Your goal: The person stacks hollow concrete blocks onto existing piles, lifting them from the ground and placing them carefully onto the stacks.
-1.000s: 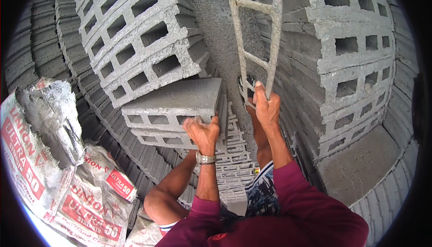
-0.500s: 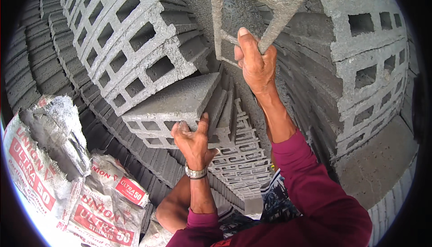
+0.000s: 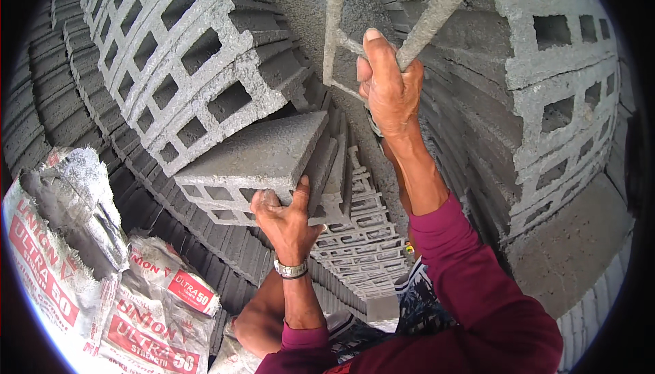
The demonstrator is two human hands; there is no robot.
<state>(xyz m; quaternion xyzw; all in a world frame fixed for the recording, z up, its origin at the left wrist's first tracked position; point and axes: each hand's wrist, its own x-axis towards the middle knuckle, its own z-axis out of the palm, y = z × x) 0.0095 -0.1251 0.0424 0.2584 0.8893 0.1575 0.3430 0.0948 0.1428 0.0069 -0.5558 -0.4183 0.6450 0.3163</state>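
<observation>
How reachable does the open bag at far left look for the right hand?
Probably not: the right hand grips the rough frame, and the left hand and the concrete block lie between it and the bag.

The head view looks steeply down from above, near the concrete block [image 3: 256, 147].

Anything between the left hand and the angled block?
Nothing visible: the left hand touches the block directly, thumb at its near corner. The frame is clear of it, in the right hand.
</observation>
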